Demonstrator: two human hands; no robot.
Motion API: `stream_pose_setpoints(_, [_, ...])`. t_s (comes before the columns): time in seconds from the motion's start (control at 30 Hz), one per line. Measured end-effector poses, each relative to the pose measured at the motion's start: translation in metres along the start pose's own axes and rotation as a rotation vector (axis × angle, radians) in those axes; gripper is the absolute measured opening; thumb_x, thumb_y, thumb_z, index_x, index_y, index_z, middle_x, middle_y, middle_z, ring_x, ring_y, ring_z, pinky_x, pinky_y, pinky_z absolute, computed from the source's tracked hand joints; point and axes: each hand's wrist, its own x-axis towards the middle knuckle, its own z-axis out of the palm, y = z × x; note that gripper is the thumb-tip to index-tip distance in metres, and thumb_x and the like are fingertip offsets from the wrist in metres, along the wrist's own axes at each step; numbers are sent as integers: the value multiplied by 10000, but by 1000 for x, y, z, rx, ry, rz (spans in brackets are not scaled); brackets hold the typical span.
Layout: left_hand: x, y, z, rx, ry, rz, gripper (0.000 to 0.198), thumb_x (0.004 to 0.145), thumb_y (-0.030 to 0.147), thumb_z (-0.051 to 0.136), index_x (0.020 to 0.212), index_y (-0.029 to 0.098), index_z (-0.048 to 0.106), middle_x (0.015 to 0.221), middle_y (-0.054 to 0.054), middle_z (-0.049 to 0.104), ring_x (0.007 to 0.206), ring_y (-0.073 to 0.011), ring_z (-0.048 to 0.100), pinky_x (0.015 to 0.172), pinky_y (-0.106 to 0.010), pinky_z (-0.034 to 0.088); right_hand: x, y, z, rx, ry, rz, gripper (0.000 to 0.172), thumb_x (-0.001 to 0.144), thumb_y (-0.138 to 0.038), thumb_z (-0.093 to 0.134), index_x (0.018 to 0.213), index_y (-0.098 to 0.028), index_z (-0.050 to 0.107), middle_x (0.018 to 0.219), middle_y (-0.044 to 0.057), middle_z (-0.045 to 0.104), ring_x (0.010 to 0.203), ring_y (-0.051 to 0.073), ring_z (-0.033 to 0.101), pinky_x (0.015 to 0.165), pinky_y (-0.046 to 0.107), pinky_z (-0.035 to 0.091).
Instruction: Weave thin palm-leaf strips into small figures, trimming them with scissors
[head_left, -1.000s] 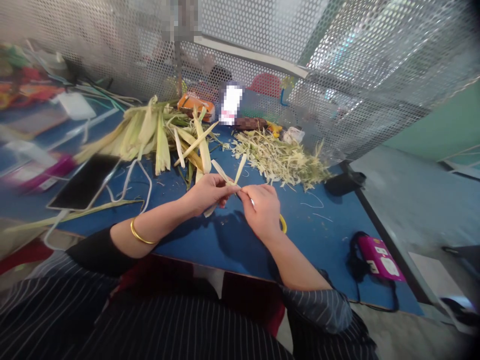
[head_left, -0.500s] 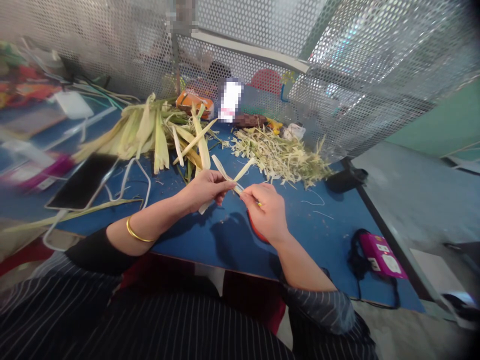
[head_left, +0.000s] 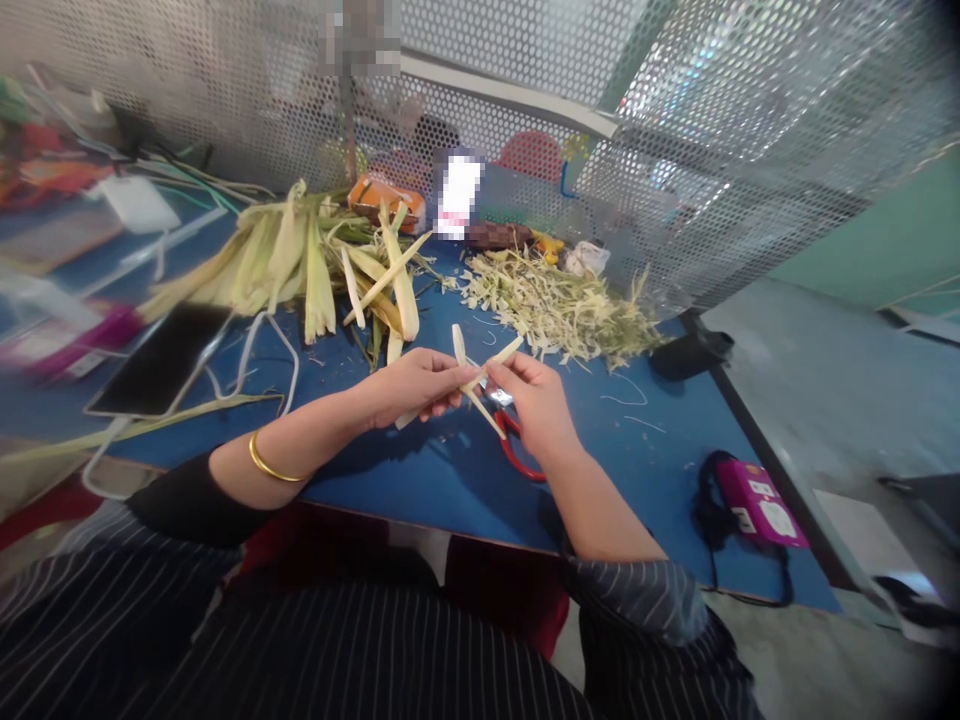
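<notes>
My left hand (head_left: 429,385) is closed, thumb and fingers pinching pale corn husk strips (head_left: 459,346) that cross between my two hands. On the other side my right hand (head_left: 538,405) is closed too, its thumb and forefinger pinching the crossed strips near the crossing. One end points up, another (head_left: 511,347) slants up to the right, and a narrow end (head_left: 486,412) hangs down to the right. Scissors with red handles (head_left: 525,473) are just under my right hand, partly hidden by it. Whether the strips are knotted or just crossed, I cannot tell.
Long corn husks (head_left: 289,255) are piled at the back left, with shredded husk (head_left: 562,305) at the back right. A dark tablet or phone (head_left: 161,360) with a white cable lies left. A black cylinder (head_left: 690,355) and a purple power strip (head_left: 761,505) lie right. Perforated metal (head_left: 480,110) closes off the back.
My right hand has shifted slightly and regripped nearer the crossing. The strips have swung round, with one end now hanging downward. More of the scissors shows beneath my right hand.
</notes>
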Motion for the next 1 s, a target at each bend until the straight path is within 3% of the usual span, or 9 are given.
stream_pose_setpoints(0.1, [1,-3,5,46,23,43,280,793,436,578,743,172,656,544,20,466,400,-42,331,388,-202,196,-1,3,4,-11,71,-40,251,767,-356,604,600,-177,549,565,-32,520,551,96,434,590,261,354])
stream_pose_setpoints(0.23, [0,-3,7,110,-27,77,242,768,385,603,660,170,624,524,31,439,429,-53,319,431,-214,211,-1,8,9,-55,191,-87,280,762,-334,604,554,-179,498,516,-49,468,516,88,395,553,253,337])
stream_pose_setpoints(0.37, [-1,-1,6,151,-51,24,254,728,399,636,646,159,612,518,40,440,432,-55,308,438,-221,205,0,8,6,-226,179,-101,262,792,-356,565,602,-182,520,543,-40,492,527,98,437,552,254,373])
stream_pose_setpoints(0.43, [0,-2,6,166,-8,-7,274,720,422,637,682,151,644,516,35,453,426,-56,303,435,-225,195,1,4,0,-368,239,-197,171,781,-360,586,778,-189,598,715,2,595,669,135,534,644,285,431])
stream_pose_setpoints(0.5, [0,-3,7,192,27,-26,303,715,442,637,700,141,669,519,26,470,426,-56,306,434,-228,190,2,-1,-5,-488,298,-347,264,766,-351,616,991,-213,608,989,57,620,907,180,567,789,339,450])
stream_pose_setpoints(0.57, [1,-6,8,219,39,-17,313,716,446,633,684,137,676,520,21,481,434,-58,317,439,-228,199,3,-4,-8,-562,230,-453,276,771,-343,624,1025,-237,620,1130,70,592,1074,201,528,911,386,413])
stream_pose_setpoints(0.67, [2,-9,9,229,17,37,269,723,402,633,699,138,684,530,22,499,473,-68,373,475,-223,256,3,-5,-5,-594,23,-427,95,780,-328,620,781,-240,656,987,32,663,1077,212,549,1002,451,332])
stream_pose_setpoints(0.73, [2,-11,10,242,-22,65,261,729,388,628,720,135,689,543,18,519,503,-78,409,503,-223,287,2,-4,-1,-565,-31,-344,134,774,-303,624,663,-228,618,858,5,682,994,206,593,1033,482,275])
stream_pose_setpoints(1.0, [0,-9,12,399,-118,179,382,765,453,583,556,134,577,492,31,455,473,-71,361,483,-224,267,-2,-3,6,-484,119,-356,207,774,-237,613,592,-204,521,741,-30,643,788,141,612,1055,426,241])
